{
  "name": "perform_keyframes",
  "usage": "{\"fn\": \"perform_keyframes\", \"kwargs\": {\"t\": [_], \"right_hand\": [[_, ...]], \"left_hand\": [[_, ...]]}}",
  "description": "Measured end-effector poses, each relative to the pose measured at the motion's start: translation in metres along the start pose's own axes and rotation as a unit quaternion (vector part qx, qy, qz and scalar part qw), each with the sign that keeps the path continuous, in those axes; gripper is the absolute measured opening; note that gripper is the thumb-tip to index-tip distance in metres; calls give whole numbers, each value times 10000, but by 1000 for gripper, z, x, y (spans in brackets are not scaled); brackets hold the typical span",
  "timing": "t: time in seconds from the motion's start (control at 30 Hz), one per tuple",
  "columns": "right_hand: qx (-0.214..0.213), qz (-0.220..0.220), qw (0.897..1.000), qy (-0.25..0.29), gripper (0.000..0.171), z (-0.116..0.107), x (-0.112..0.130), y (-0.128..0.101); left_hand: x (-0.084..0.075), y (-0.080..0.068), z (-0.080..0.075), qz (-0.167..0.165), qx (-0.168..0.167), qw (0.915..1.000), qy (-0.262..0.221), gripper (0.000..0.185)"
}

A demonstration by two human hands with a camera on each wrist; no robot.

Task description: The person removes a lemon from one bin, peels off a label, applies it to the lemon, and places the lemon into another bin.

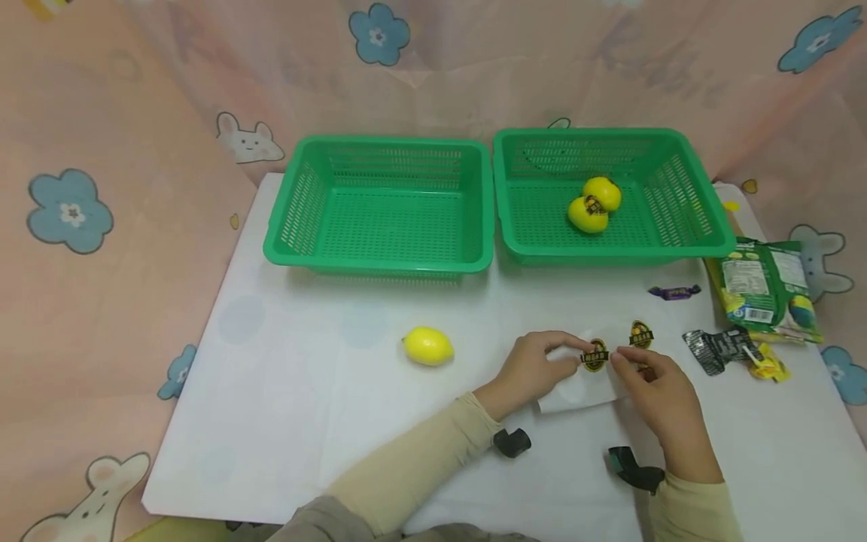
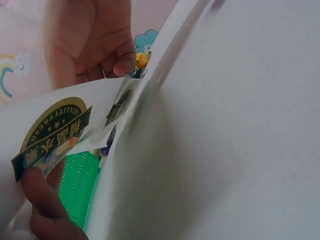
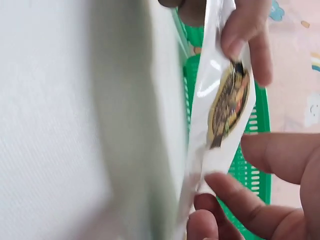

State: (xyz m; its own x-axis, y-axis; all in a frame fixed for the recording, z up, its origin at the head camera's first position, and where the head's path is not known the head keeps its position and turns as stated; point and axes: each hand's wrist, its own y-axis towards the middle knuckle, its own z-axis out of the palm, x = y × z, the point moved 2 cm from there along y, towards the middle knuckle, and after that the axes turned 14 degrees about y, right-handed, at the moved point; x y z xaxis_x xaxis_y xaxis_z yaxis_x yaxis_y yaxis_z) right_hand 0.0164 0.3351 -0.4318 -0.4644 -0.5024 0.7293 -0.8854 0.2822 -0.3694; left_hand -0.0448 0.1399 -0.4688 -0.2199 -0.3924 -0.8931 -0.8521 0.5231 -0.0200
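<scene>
Left hand [image 1: 524, 370] and right hand [image 1: 653, 384] both pinching white glossy backing sheet [image 1: 576, 391] bearing round gold-black sticker [image 1: 595, 356]; "QUALITY" readable, plus Chinese characters.

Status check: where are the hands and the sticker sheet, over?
Left hand and right hand both pinch the sticker sheet at one round sticker. Loose lemon on table, left. Nothing blocking.

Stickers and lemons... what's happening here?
A person holds a white sticker sheet with both hands. The left hand and right hand pinch at a round sticker on it. One lemon lies on the table; two more sit in the right basket.
</scene>
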Motion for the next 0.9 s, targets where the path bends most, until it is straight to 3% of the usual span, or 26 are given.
{"fn": "perform_keyframes", "kwargs": {"t": [0.17, 0.47, 0.67, 0.73, 0.8, 0.83, 0.9], "right_hand": [[148, 139, 9997, 129, 76, -1, -3, 2], [117, -79, 9997, 177, 67, 7, 0, -1], [-1, -120, 9997, 209, 60, 7, 2, -2], [-37, -77, 9999, 143, 59, 6, 2, -2], [-14, 39, 9999, 110, 62, 4, 1, -2], [2, 124, 9999, 101, 64, 3, 0, -2], [17, 284, 9996, 92, 66, 1, -1, -2]], "left_hand": [[2, -2, -3, 84, 28, 10000, 6, 27], [4, -7, -5, 132, 162, 9997, -158, 28], [5, -7, -5, 195, 223, 9996, -13, 29], [3, -8, -7, 284, 237, 9984, 416, 33], [-1, -10, -10, 408, 150, 9908, 1280, 46], [-4, -12, -14, 489, 64, 9823, 1807, 54], [-14, -21, -24, 669, -251, 9549, 2882, 66]]}}
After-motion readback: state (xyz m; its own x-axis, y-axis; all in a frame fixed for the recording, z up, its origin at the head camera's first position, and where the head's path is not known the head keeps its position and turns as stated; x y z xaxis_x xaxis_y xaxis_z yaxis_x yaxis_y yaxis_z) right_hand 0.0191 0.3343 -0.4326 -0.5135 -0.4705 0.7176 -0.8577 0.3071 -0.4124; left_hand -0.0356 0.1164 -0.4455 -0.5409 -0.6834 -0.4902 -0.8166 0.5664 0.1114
